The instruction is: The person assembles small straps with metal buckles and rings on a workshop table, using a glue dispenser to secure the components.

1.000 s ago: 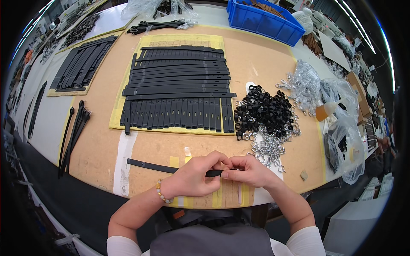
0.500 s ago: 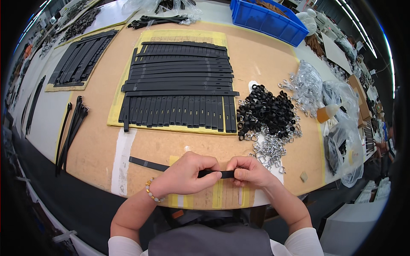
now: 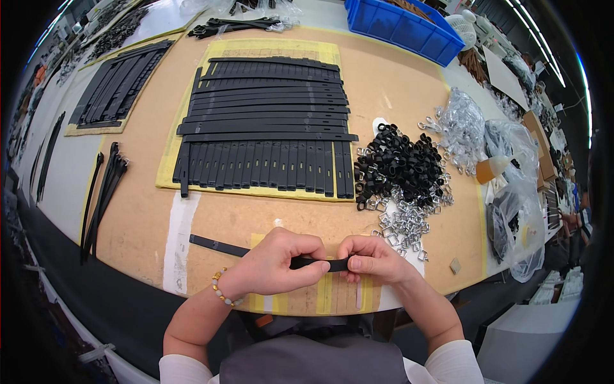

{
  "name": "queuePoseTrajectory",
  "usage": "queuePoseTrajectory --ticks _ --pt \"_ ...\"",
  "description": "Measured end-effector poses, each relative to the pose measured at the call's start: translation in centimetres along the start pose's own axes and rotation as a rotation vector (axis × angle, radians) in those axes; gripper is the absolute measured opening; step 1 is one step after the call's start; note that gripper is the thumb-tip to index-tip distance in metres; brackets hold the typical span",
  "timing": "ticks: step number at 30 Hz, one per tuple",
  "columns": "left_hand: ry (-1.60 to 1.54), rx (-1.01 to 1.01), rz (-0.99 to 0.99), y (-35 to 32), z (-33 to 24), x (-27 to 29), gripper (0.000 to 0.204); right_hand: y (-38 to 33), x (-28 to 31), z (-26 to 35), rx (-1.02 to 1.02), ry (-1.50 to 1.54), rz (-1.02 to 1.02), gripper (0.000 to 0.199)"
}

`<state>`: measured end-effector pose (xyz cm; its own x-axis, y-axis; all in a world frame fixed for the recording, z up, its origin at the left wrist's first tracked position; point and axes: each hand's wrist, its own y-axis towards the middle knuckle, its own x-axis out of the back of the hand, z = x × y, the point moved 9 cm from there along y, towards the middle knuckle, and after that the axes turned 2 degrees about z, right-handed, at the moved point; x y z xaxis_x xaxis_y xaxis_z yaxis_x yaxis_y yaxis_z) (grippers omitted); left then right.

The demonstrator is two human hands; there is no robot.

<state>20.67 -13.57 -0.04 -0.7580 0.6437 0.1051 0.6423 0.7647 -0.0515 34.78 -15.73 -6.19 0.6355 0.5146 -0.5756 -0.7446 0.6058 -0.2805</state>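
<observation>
A black strap (image 3: 220, 246) lies across the near part of the bench, its free end pointing left. My left hand (image 3: 281, 259) pinches it between thumb and fingers; a beaded bracelet circles that wrist. At the strap's right end, my right hand (image 3: 372, 259) is closed, thumb pressed against the fingers. Those fingers hide the strap's tip, and I cannot tell whether anything else is held there. Beyond my hands, several black straps (image 3: 262, 118) lie in rows on a yellow-edged board (image 3: 167, 160). Close to my right hand are heaped black loops (image 3: 400, 160) and silver metal buckles (image 3: 404, 225).
Another board of straps (image 3: 118, 86) sits at the far left, with loose straps (image 3: 109, 192) nearer. A blue crate (image 3: 403, 32) stands at the back. Clear plastic bags (image 3: 521, 211) and a bottle with amber contents (image 3: 489, 169) are on the right. A small block (image 3: 455, 265) lies near the front edge.
The strap's right end now bends upward at my right fingers, where it was straighter before. Both hands stay in nearly the same place, and the view has shifted slightly.
</observation>
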Motion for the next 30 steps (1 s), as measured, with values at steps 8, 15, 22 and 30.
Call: queuePoseTrajectory --ticks 8,15,22,30 --pt "-0.073 0.039 0.015 0.0 0.2 -0.2 0.019 0.0 -1.0 -0.6 -0.001 0.123 0.128 0.023" --pt "-0.108 0.032 0.021 0.0 0.1 -0.3 0.019 0.0 -1.3 -1.0 -0.02 0.182 0.168 0.024" --pt "-0.091 0.022 0.071 -0.1 0.5 -0.4 0.018 0.1 -1.5 -0.9 -0.025 0.181 0.188 0.024" --pt "-0.037 0.026 0.061 0.2 1.2 -0.7 0.017 0.0 -1.4 0.0 0.017 -0.263 0.017 0.018"
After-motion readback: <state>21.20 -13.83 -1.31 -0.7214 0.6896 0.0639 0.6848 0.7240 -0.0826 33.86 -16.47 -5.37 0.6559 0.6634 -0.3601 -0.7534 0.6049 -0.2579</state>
